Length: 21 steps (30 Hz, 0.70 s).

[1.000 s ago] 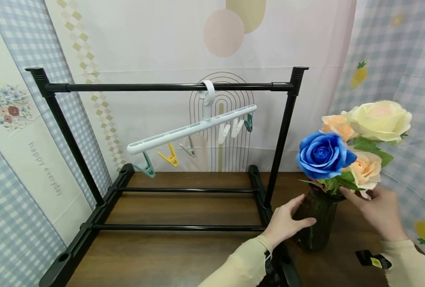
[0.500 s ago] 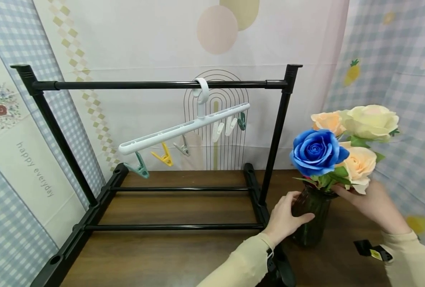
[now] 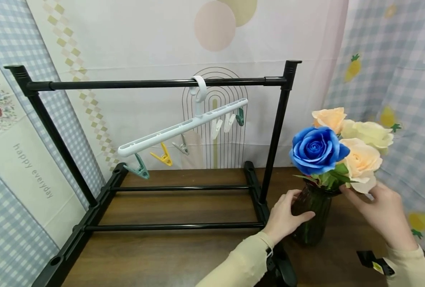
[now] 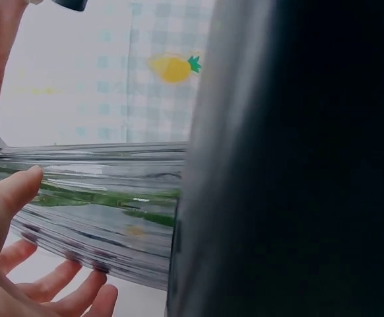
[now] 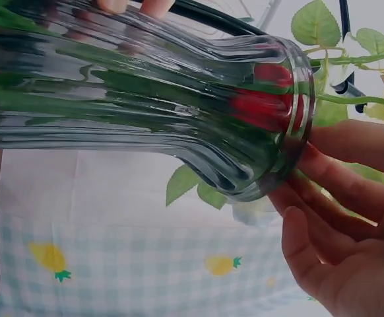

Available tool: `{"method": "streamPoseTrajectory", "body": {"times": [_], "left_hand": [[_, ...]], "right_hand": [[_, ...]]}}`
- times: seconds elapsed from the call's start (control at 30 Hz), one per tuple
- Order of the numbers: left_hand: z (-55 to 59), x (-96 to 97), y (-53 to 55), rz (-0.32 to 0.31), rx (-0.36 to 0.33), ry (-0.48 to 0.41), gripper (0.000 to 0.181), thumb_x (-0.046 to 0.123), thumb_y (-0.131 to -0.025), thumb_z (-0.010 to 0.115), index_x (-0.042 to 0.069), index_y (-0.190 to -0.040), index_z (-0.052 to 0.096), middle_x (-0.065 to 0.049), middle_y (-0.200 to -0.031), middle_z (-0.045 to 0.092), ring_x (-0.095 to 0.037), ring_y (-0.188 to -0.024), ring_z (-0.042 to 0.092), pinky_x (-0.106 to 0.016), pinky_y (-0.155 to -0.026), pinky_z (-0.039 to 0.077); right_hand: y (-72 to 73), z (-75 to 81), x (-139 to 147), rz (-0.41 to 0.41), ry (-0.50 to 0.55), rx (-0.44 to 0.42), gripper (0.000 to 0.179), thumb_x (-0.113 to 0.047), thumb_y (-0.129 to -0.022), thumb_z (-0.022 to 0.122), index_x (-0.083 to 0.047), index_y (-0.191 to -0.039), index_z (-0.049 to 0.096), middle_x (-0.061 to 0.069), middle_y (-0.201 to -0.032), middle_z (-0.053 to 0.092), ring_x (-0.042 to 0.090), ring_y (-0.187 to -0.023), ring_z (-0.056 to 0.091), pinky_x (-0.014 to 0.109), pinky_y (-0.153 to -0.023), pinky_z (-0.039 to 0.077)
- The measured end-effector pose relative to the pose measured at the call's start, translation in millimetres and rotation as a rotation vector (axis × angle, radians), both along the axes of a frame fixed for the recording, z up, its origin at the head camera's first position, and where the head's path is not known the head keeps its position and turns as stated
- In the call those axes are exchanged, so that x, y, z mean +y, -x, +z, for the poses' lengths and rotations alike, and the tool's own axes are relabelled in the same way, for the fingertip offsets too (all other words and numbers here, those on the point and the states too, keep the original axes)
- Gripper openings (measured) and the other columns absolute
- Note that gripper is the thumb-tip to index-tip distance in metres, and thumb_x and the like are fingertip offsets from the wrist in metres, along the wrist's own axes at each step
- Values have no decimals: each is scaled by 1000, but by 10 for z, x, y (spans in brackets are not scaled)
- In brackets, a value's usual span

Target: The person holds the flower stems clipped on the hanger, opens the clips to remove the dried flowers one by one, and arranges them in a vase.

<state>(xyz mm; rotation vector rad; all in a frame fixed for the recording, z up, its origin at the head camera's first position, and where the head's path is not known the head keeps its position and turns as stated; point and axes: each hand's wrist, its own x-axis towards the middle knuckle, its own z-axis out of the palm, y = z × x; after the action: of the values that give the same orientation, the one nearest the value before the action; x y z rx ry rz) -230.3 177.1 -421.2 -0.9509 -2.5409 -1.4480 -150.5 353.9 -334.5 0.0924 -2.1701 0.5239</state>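
A dark green-looking glass vase (image 3: 314,221) of artificial flowers stands at the right of the table. My left hand (image 3: 283,219) holds its side, thumb in front; in the left wrist view, curved fingers (image 4: 66,284) go round the ribbed clear glass. At the vase's mouth, my right hand (image 3: 386,211) reaches under the flowers, and its fingers touch the rim (image 5: 304,119) with loose bends. Above are a blue rose (image 3: 318,149), two peach roses (image 3: 361,159) and a pale yellow rose (image 3: 370,135). Something red shows through the vase neck. Petals hide some right fingertips.
A black rack (image 3: 155,84) stands left of the vase, its right foot by my left forearm. A white hanger (image 3: 183,127) with several coloured clips hangs tilted from the top bar. A small black object (image 3: 366,259) lies by my right sleeve. Patterned cloth hangs behind.
The pale yellow rose has come down and now sits lower, behind the front peach rose. My right hand shifts slightly at the rim; the left keeps its hold. The head view has shifted slightly.
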Motion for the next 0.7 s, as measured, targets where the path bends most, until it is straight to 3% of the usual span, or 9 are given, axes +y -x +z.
{"method": "streamPoseTrajectory", "body": {"times": [0.1,0.23,0.33,0.53,0.7], "left_hand": [[1,-14,5,8,19,19,56,52,-80,57,34,-129,35,6,-118,51,-9,-106,53,-26,-81,47],[4,-27,7,16,23,34,57,52,-81,56,33,-130,34,5,-119,51,-10,-105,54,-27,-80,47],[7,-32,4,19,18,40,57,52,-81,56,33,-130,34,5,-119,50,-10,-105,54,-27,-80,47],[40,-56,-19,9,19,68,57,49,-82,57,31,-131,34,5,-122,51,-9,-107,53,-26,-82,47],[118,-124,-45,-9,-17,125,61,50,-82,56,30,-135,32,7,-129,49,-9,-112,52,-26,-86,46]], "right_hand": [[-14,-30,-29,35,-32,68,25,-8,-68,75,-8,-90,66,-42,-95,38,-32,-92,29,5,-67,30],[-30,-52,-58,65,-104,117,25,4,-61,75,-9,-80,67,-41,-97,39,-32,-93,31,7,-66,33],[-54,-64,-78,56,-127,122,29,8,-58,75,-9,-81,68,-35,-96,45,-31,-90,31,11,-64,35],[-151,-71,-151,-23,-129,92,17,-3,-64,75,-8,-78,69,3,-83,62,-28,-75,29,12,-53,32],[-259,-39,-238,-65,-165,6,10,-11,-69,73,-16,-76,69,-1,-73,62,-20,-62,33,12,-49,28]]}}
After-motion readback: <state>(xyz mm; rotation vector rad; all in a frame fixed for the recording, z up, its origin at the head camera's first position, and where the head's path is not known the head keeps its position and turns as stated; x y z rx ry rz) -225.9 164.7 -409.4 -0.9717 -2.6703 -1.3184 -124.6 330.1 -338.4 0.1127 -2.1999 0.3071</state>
